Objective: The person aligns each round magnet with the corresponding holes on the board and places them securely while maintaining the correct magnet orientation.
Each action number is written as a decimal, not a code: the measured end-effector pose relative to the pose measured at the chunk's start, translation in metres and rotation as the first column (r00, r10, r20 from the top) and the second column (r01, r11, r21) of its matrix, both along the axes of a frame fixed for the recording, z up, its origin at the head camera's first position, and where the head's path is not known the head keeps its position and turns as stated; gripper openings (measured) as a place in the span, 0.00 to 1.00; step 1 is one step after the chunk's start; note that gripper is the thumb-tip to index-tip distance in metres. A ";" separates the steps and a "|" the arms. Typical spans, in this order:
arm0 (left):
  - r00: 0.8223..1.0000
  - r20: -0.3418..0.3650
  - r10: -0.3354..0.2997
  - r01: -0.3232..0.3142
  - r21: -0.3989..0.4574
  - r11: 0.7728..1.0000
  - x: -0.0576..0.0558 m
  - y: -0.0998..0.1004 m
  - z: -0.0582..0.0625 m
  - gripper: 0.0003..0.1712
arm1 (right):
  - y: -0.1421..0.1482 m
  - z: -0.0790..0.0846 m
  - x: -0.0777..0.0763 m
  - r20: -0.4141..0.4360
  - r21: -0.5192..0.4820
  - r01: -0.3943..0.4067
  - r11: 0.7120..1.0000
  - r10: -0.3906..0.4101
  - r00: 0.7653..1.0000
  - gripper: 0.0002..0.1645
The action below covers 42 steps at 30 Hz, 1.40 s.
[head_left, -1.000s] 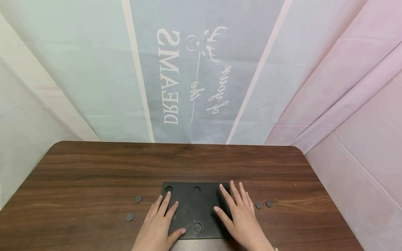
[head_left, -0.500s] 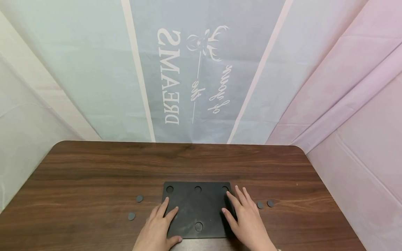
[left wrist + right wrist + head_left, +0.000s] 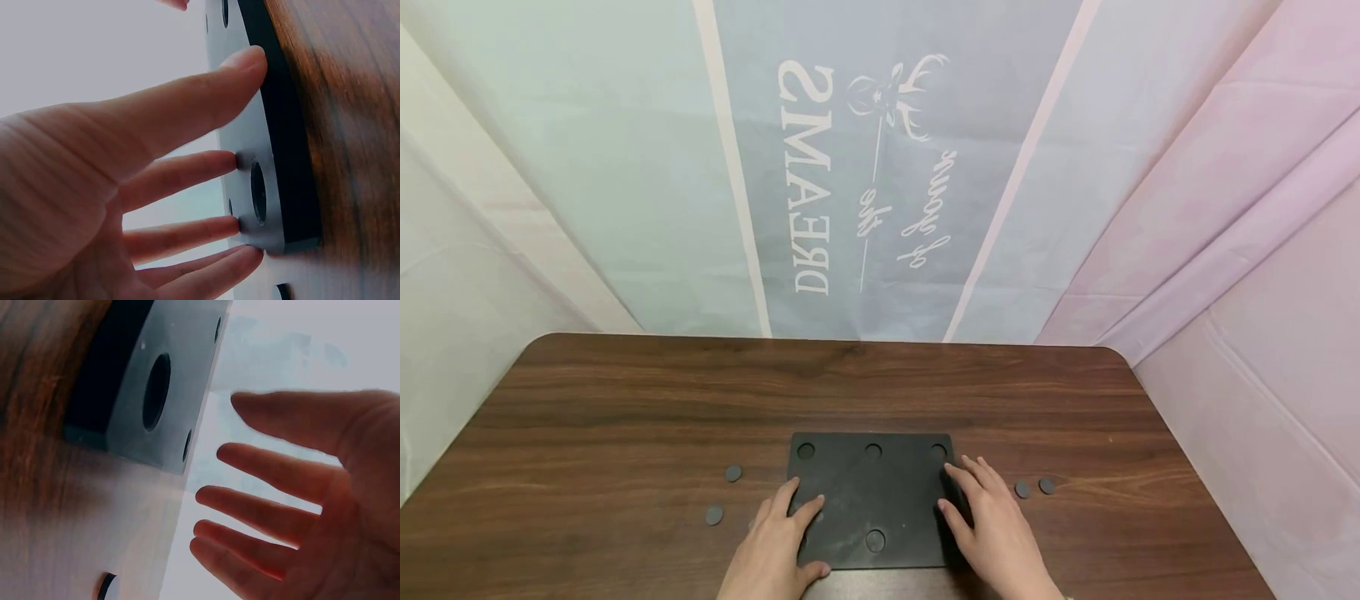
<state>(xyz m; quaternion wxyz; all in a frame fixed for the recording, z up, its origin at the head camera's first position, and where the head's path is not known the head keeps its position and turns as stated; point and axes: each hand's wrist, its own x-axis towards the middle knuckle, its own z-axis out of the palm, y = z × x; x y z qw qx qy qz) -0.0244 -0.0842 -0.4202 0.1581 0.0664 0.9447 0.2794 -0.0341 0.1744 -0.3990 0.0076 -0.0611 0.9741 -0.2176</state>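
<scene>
A flat black rectangular board (image 3: 880, 496) with round recesses lies near the table's front in the head view. Its front recess (image 3: 876, 541) and the three along the far edge show; the hands cover other parts. Spread over the left side is my left hand (image 3: 771, 546), its fingertips on the board's top and its thumb (image 3: 247, 62) at the front edge, as the left wrist view shows. My right hand (image 3: 996, 529) hovers at the right edge with loosely extended fingers. In the right wrist view its fingertips (image 3: 206, 494) stand apart from the board, holding nothing.
Two small dark grey discs (image 3: 733, 473) lie on the wooden table (image 3: 625, 400) left of the board. To the right are two more discs (image 3: 1022, 489), side by side just past my right hand. A printed curtain (image 3: 880, 208) hangs behind the table's far edge.
My right hand has shifted right and toward me, off the board's top, uncovering the far right recess. My left hand has slid slightly back toward me. The discs stay where they were.
</scene>
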 end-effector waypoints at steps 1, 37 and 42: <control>1.000 0.001 0.003 -0.003 0.001 1.000 0.000 0.001 0.000 0.41 | 0.000 0.000 0.000 -0.018 -0.002 0.012 1.000 -0.012 1.000 0.24; 0.999 0.031 0.022 -0.020 -0.052 0.998 0.001 0.010 0.002 0.41 | 0.037 -0.009 0.001 0.172 0.089 0.129 0.988 -0.142 0.975 0.27; 1.000 0.020 0.023 -0.022 -0.054 0.998 0.002 0.010 0.001 0.41 | 0.039 -0.010 0.002 0.183 0.097 0.108 0.989 -0.124 0.975 0.18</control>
